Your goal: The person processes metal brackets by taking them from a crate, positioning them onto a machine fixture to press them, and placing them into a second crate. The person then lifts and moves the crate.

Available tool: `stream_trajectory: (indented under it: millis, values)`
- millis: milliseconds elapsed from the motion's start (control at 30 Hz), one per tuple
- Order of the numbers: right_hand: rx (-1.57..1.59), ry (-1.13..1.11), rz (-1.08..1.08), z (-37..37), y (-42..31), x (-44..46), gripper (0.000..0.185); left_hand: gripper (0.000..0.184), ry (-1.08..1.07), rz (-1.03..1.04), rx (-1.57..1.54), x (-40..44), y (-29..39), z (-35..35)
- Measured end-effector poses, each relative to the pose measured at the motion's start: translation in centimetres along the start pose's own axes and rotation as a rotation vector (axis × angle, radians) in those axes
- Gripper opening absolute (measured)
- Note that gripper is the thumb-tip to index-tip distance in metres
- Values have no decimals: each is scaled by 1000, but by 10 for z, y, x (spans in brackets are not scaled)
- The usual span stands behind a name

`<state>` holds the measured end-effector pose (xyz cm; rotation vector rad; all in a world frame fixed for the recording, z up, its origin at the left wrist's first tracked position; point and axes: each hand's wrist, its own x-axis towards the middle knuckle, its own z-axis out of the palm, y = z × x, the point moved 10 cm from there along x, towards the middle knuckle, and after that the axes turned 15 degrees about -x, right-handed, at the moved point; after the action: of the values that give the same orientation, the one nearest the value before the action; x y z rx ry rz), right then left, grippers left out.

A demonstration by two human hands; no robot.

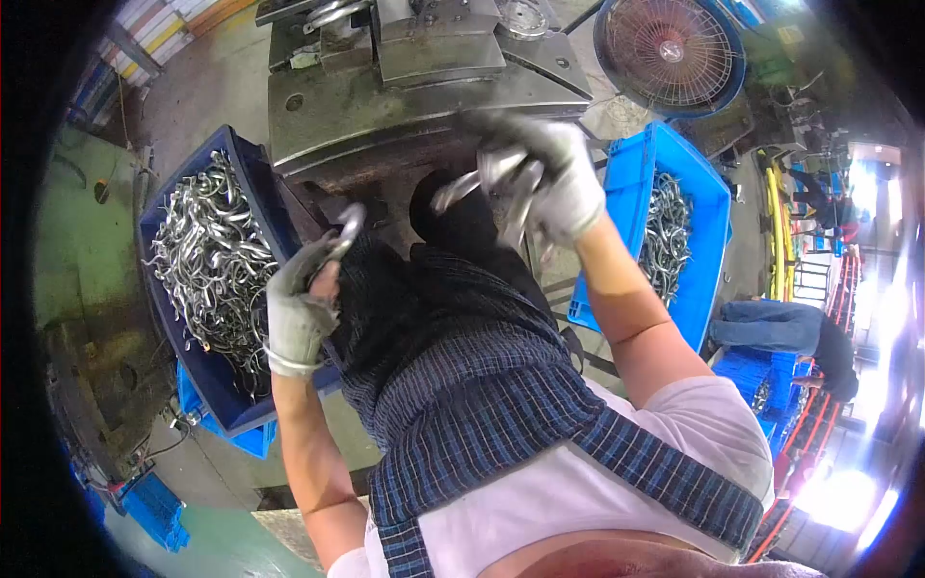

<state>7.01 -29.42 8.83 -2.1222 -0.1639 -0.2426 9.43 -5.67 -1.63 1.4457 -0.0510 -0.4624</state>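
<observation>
My left hand (301,313), in a grey-white work glove, is closed around a shiny curved metal piece (349,229) whose rounded end sticks up past the fingers. It is beside the right wall of a dark blue bin (173,323) heaped with similar curved metal pieces (214,255). In front of the press bed, my gloved right hand (554,178) is blurred by motion, with fingers curled around metal pieces (520,204) that point downward. Their exact number and shape are smeared. To its right, a light blue bin (708,207) holds more such pieces (665,231).
A heavy steel press bed (424,111) spans the top middle, with a die block (438,58) on it. A caged fan (670,53) stands at upper right. Another person (785,332) is bent over blue crates at far right. A round metal part (523,17) lies on the press.
</observation>
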Motion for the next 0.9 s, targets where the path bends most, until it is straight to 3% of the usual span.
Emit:
stream_trajectory:
  millis: [33, 100, 133, 167, 233, 267, 300, 333, 367, 400, 433, 467, 533, 567, 600, 633, 733, 767, 900]
  values:
    - [-322, -59, -144, 15, -19, -2, 44, 20, -81, -39, -62, 3, 2, 17]
    - [-444, -343, -178, 74, -18, -8, 50, 22, -246, -110, -177, 9, 5, 47]
    - [-402, -300, -142, 82, -12, -9, 47, 35, -244, -86, -233, 12, 15, 55]
    - [-377, -416, -121, 95, 0, -14, 42, 39, -203, -54, -232, 13, 19, 48]
    - [-402, -306, -75, 81, 14, -16, 36, 48, -121, 14, -223, 11, 26, 16]
    - [-270, -63, -125, 54, 16, -11, 30, 56, -48, 24, -155, 8, 19, -14]
    - [-136, 173, -169, 26, 24, -11, 23, 52, 119, 46, 38, 5, 4, -55]
    - [62, 286, -76, 13, 48, -8, 21, 47, 252, 11, -25, 3, -31, -96]
    - [263, 398, 15, 2, 73, -5, 18, 40, 338, -9, 178, 0, -72, -145]
    - [467, 510, 103, -3, 100, -1, 16, 35, 347, -35, 606, -9, -98, -170]
    - [674, 619, 194, -4, 131, 3, 15, 32, 331, -320, 759, -22, -98, -157]
    - [766, 634, 177, -1, 156, 13, 15, 31, 363, -132, 767, -26, -135, -185]
    - [304, 613, 192, -12, 138, 23, 18, 42, 253, -415, 1102, -37, -168, -183]
    - [67, 598, 209, -17, 127, 24, 20, 43, 273, -463, 1233, -41, -173, -177]
    - [259, 569, 271, -14, 120, 24, 25, 42, 195, -605, 1171, -46, -180, -163]
    - [179, 574, 260, -18, 115, 24, 25, 37, 62, -608, 1074, -46, -223, -167]
    - [24, 578, 235, -26, 107, 26, 24, 24, 223, -696, 23, -59, -354, -188]
    - [29, 573, 245, -27, 108, 24, 24, 23, 176, -698, -16, -59, -322, -162]
    - [-10, 564, 208, -26, 114, 25, 27, 21, 57, -605, 316, -52, -362, -196]
